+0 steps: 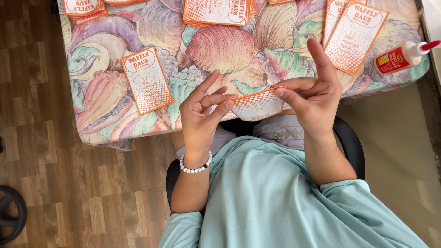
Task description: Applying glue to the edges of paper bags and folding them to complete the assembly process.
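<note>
Both my hands hold one small orange-and-white printed card (257, 104) just in front of the table edge, above my lap. My left hand (202, 115), with a white bead bracelet on the wrist, pinches the card's left end between thumb and fingers. My right hand (312, 94) grips the card's right end, its index finger pointing up. The card is bent or folded between the two hands.
A table under a seashell-patterned cloth (220, 46) carries more orange cards: a single one (146, 79) at left, stacks (216, 11) at the back, two (353, 32) at right. A white glue bottle with a red cap (402, 57) lies at the right edge. Wooden floor lies left.
</note>
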